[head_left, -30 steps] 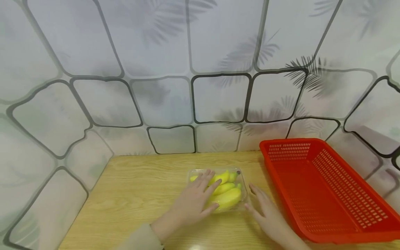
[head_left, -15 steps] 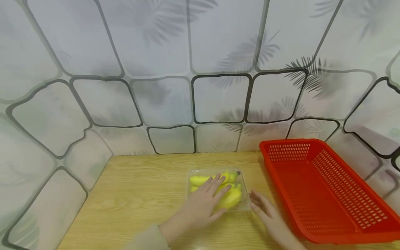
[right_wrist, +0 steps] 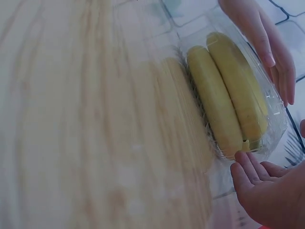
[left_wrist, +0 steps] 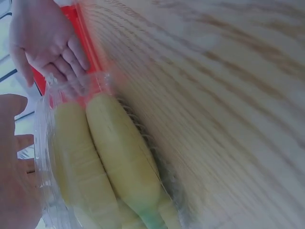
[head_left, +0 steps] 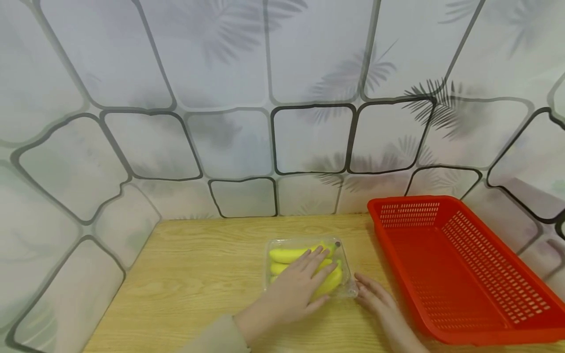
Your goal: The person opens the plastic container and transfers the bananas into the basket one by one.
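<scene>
A clear plastic clamshell box [head_left: 304, 240] holds several yellow bananas [head_left: 287, 255] with greenish stem ends. It lies on the wooden table. My left hand [head_left: 293, 287] is spread across the top of the box with its fingers straight, hiding part of the fruit. At the box's right end, my right hand [head_left: 379, 301] has its fingertips at the near right corner. In the left wrist view the right hand [left_wrist: 47, 43] shows its palm, fingers extended toward the plastic. The right wrist view shows the right hand's fingertips [right_wrist: 245, 164] at the end of the box [right_wrist: 274, 129].
To the right of the box stands a large red slotted plastic basket [head_left: 454, 274], nothing seen inside it. The wooden table [head_left: 190, 274] meets a patterned wall covering [head_left: 238, 142] at the back and left side.
My left hand has slid to the right over the top of the box. The right hand has moved slightly lower and its fingertips now meet the box's corner. Box and basket have stayed put.
</scene>
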Demonstrator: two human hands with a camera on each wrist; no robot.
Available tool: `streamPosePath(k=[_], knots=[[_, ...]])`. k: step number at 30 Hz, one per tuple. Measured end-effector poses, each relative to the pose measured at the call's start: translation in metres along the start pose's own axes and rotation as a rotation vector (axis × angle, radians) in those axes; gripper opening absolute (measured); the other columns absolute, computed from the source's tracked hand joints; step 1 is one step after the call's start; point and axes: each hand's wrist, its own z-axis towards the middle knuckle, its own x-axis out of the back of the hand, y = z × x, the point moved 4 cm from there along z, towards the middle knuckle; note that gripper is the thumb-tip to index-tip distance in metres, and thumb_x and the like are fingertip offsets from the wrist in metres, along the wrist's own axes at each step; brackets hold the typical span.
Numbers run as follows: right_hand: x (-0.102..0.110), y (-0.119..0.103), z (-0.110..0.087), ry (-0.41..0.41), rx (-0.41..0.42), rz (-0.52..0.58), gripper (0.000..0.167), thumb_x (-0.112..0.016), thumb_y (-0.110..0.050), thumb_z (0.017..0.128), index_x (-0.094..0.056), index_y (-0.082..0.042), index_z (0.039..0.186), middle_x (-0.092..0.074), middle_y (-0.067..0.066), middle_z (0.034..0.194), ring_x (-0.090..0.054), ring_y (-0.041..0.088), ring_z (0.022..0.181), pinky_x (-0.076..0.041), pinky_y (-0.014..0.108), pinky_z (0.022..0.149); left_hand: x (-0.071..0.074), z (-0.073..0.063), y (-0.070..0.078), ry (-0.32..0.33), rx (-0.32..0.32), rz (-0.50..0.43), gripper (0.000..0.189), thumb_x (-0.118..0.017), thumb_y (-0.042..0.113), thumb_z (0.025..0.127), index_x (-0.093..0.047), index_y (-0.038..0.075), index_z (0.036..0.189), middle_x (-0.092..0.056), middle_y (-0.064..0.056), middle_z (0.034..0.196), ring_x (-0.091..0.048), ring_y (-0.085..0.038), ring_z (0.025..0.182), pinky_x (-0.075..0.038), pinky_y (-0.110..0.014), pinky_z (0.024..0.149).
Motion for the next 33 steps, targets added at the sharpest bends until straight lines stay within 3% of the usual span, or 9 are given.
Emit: streamPosePath(k=[4, 8, 11, 13, 17, 21, 24, 28, 33], knots=[[0.000, 0.004, 0.001, 0.021, -0.020, 0.052, 0.053, -0.043, -0.022, 0.115, -0.040, 0.011, 0.156, -0.054, 0.028, 0.153, -0.065, -0.006, 0.113, -0.055, 0.012, 0.097, -0.002, 0.005, 0.005, 0.009, -0.013, -0.006, 0.070, -0.062, 0.050, 0.104, -0.045, 0.013, 0.161, -0.038, -0.016, 0.171, -0.039, -0.033, 0.158, -0.032, -0.043, 0.133], [0.003, 0.010, 0.002, 0.040, -0.011, 0.114, 0.049, -0.043, -0.017, 0.115, -0.043, 0.016, 0.151, -0.071, 0.002, 0.131, -0.070, -0.001, 0.107, -0.058, 0.014, 0.094, -0.005, 0.008, 0.010, 0.014, -0.036, -0.014, 0.067, -0.063, 0.049, 0.104, -0.047, 0.014, 0.159, -0.039, -0.016, 0.170, -0.040, -0.033, 0.158, -0.035, -0.044, 0.132], [0.005, 0.014, 0.002, -0.018, -0.013, 0.181, 0.045, -0.039, -0.018, 0.116, -0.047, 0.011, 0.149, -0.075, -0.014, 0.117, -0.071, 0.000, 0.108, -0.059, 0.016, 0.095, -0.006, 0.010, 0.014, 0.007, -0.048, 0.007, 0.067, -0.062, 0.049, 0.105, -0.047, 0.014, 0.160, -0.040, -0.016, 0.170, -0.040, -0.032, 0.158, -0.035, -0.044, 0.132], [0.007, 0.016, 0.003, -0.078, -0.032, 0.219, 0.047, -0.035, -0.022, 0.117, -0.047, 0.008, 0.151, -0.075, -0.018, 0.116, -0.070, -0.001, 0.110, -0.058, 0.016, 0.098, -0.007, 0.011, 0.015, 0.007, -0.052, 0.014, 0.067, -0.061, 0.050, 0.105, -0.047, 0.015, 0.160, -0.040, -0.017, 0.170, -0.040, -0.031, 0.158, -0.035, -0.043, 0.132], [0.011, 0.017, 0.004, -0.160, -0.090, 0.243, 0.056, -0.029, -0.028, 0.119, -0.038, 0.011, 0.157, -0.074, -0.019, 0.119, -0.069, -0.002, 0.115, -0.058, 0.018, 0.102, -0.007, 0.014, 0.017, 0.016, -0.051, 0.007, 0.065, -0.062, 0.049, 0.104, -0.049, 0.015, 0.158, -0.041, -0.017, 0.169, -0.040, -0.031, 0.158, -0.036, -0.044, 0.131], [0.012, 0.018, 0.004, -0.173, -0.140, 0.249, 0.058, -0.028, -0.028, 0.119, -0.034, 0.014, 0.157, -0.073, -0.016, 0.121, -0.069, 0.000, 0.115, -0.058, 0.020, 0.102, -0.006, 0.017, 0.018, 0.007, -0.047, 0.012, 0.064, -0.061, 0.049, 0.105, -0.049, 0.015, 0.158, -0.040, -0.016, 0.170, -0.038, -0.029, 0.159, -0.036, -0.043, 0.132], [0.013, 0.018, 0.003, -0.179, -0.163, 0.288, 0.050, -0.028, -0.028, 0.119, -0.051, 0.001, 0.152, -0.074, -0.014, 0.119, -0.070, 0.003, 0.114, -0.059, 0.021, 0.102, -0.005, 0.019, 0.019, -0.009, -0.044, 0.024, 0.063, -0.059, 0.049, 0.106, -0.049, 0.015, 0.158, -0.039, -0.014, 0.171, -0.036, -0.028, 0.160, -0.035, -0.042, 0.132], [0.014, 0.017, 0.002, -0.233, -0.148, 0.364, 0.044, -0.027, -0.026, 0.119, -0.070, -0.023, 0.128, -0.076, -0.013, 0.117, -0.071, 0.005, 0.113, -0.059, 0.022, 0.103, -0.006, 0.021, 0.020, -0.013, -0.046, 0.041, 0.061, -0.056, 0.049, 0.107, -0.049, 0.016, 0.158, -0.040, -0.012, 0.170, -0.036, -0.027, 0.160, -0.033, -0.040, 0.133], [0.012, 0.014, 0.001, -0.315, -0.116, 0.461, 0.051, -0.024, -0.024, 0.118, -0.075, -0.031, 0.117, -0.077, -0.013, 0.117, -0.072, 0.006, 0.112, -0.059, 0.023, 0.104, -0.009, 0.024, 0.021, -0.010, -0.063, 0.056, 0.060, -0.056, 0.050, 0.107, -0.051, 0.016, 0.157, -0.043, -0.012, 0.169, -0.038, -0.027, 0.159, -0.034, -0.041, 0.133]])
